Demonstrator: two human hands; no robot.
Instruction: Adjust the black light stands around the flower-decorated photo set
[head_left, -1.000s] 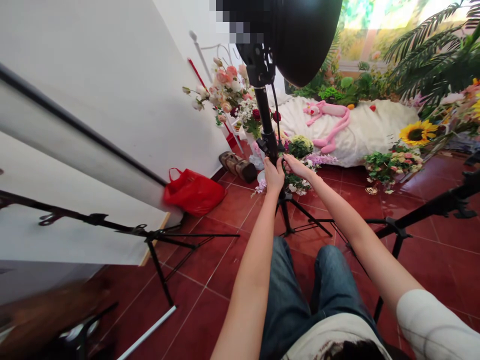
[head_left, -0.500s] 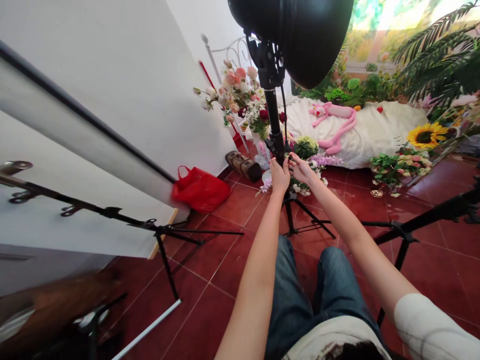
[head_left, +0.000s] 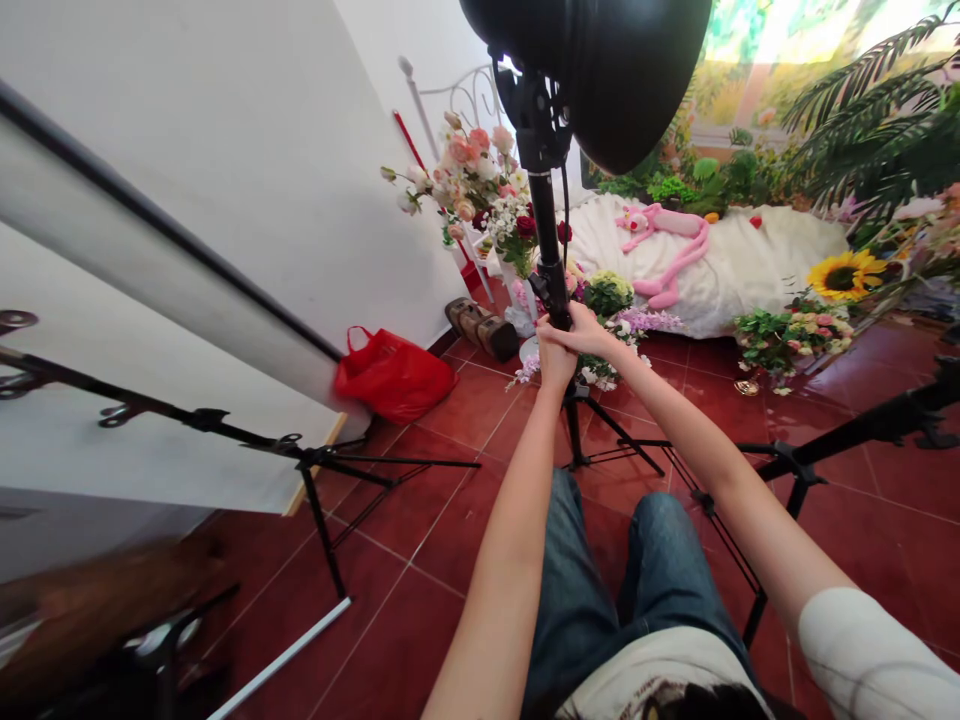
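Note:
A black light stand (head_left: 550, 235) rises in front of me, with a large dark lamp head (head_left: 600, 70) at its top. My left hand (head_left: 556, 352) is wrapped round the pole, below a black clamp knob (head_left: 538, 290). Just above and partly over it, my right hand (head_left: 585, 333) closes on the same pole. The stand's tripod legs (head_left: 619, 435) rest on the red tiled floor.
A second black stand (head_left: 255, 437) is at the left, and another (head_left: 862, 428) at the right. A red bag (head_left: 397, 377) lies by the wall. Flowers (head_left: 480, 175) and a white-draped surface (head_left: 739, 270) with a pink plush toy (head_left: 682, 225) are beyond.
My right hand has moved left from beside the pole and closed round it, overlapping my left hand. My left hand stays at the pole. The view has shifted slightly.

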